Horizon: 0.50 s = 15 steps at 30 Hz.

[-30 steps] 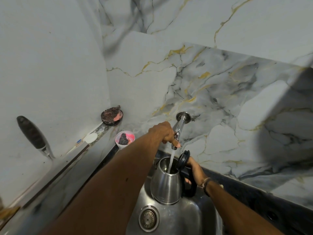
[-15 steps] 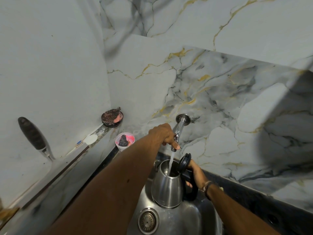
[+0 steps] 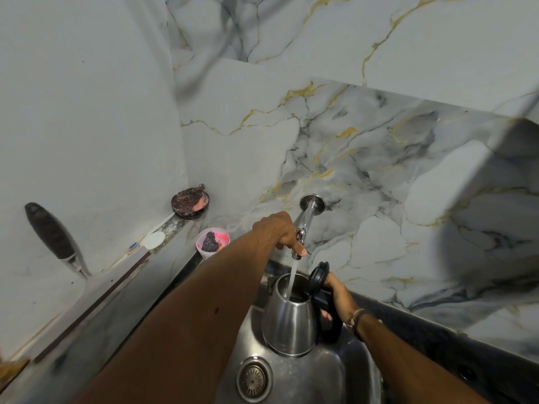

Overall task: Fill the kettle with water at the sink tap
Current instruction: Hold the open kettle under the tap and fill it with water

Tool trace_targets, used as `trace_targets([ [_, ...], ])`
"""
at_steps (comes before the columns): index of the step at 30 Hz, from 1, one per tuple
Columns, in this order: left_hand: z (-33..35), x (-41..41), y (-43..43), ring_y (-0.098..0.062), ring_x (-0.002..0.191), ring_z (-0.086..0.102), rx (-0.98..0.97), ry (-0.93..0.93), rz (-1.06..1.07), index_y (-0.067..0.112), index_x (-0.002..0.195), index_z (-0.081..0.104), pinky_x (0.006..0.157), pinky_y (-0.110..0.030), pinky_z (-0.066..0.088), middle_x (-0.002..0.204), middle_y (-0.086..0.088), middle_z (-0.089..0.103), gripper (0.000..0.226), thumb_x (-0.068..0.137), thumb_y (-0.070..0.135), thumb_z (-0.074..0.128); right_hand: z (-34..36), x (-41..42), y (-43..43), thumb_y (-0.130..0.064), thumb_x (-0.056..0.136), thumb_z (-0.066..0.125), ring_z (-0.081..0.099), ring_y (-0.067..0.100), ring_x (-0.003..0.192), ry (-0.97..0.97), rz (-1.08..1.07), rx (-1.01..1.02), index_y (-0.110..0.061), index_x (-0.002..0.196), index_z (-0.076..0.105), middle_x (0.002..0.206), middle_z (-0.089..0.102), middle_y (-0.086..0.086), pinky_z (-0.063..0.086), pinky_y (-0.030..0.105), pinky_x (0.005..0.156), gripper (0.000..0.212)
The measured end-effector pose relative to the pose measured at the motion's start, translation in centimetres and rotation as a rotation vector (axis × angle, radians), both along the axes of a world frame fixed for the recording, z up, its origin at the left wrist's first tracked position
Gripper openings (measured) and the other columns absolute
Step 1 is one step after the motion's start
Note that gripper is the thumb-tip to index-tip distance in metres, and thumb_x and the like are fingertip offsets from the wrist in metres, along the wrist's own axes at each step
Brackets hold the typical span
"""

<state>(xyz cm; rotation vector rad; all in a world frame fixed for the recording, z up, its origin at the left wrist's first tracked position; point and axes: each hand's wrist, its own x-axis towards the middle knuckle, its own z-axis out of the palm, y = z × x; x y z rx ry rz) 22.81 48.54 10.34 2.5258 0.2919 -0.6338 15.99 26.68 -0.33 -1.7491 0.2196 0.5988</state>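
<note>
Two hands work over the steel sink [image 3: 344,380] in the head view: the left hand [image 3: 277,230] is curled around the tap [image 3: 306,221] on the marble wall, and the right hand [image 3: 335,295] is closed on the black handle of the kettle [image 3: 287,325]. Below the left hand, water streams into the kettle's open mouth, its lid [image 3: 318,277] tipped back just above the right hand, with the drain [image 3: 253,379] below both.

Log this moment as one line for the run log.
phase: filling | left hand: on tap | right hand: holds kettle handle | lid: open | water: running into kettle | kettle: over sink
</note>
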Motion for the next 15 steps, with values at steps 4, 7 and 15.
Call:
trace_targets([
  [4, -0.02, -0.08, -0.06, -0.026, 0.11, 0.081, -0.002, -0.002, 0.005, 0.008, 0.119, 0.078, 0.109, -0.05, 0.06, 0.114, -0.008, 0.084, 0.065, 0.077, 0.053, 0.098, -0.01, 0.02, 0.09, -0.069, 0.099, 0.045, 0.06, 0.04, 0.087, -0.008, 0.013, -0.003, 0.001, 0.113, 0.079, 0.103, 0.071, 0.03, 0.044, 0.034, 0.064, 0.079],
  [7, 0.02, -0.09, -0.13, -0.025, 0.109, 0.081, -0.003, -0.005, 0.003, 0.008, 0.12, 0.078, 0.109, -0.05, 0.06, 0.112, -0.007, 0.084, 0.065, 0.077, 0.053, 0.098, 0.12, -0.11, 0.28, -0.074, 0.089, 0.049, 0.059, 0.038, 0.092, -0.005, 0.012, 0.01, -0.005, 0.105, 0.081, 0.101, 0.073, 0.026, 0.045, 0.033, 0.063, 0.077],
  [15, 0.06, -0.33, -0.05, -0.025, 0.113, 0.081, -0.013, -0.011, 0.002, 0.008, 0.124, 0.078, 0.111, -0.05, 0.059, 0.118, -0.009, 0.084, 0.067, 0.079, 0.054, 0.097, -0.56, -0.07, 0.37, -0.059, 0.107, 0.041, 0.06, 0.041, 0.098, -0.059, 0.019, -0.02, 0.002, 0.117, 0.078, 0.128, 0.068, 0.043, 0.045, 0.048, 0.083, 0.072],
])
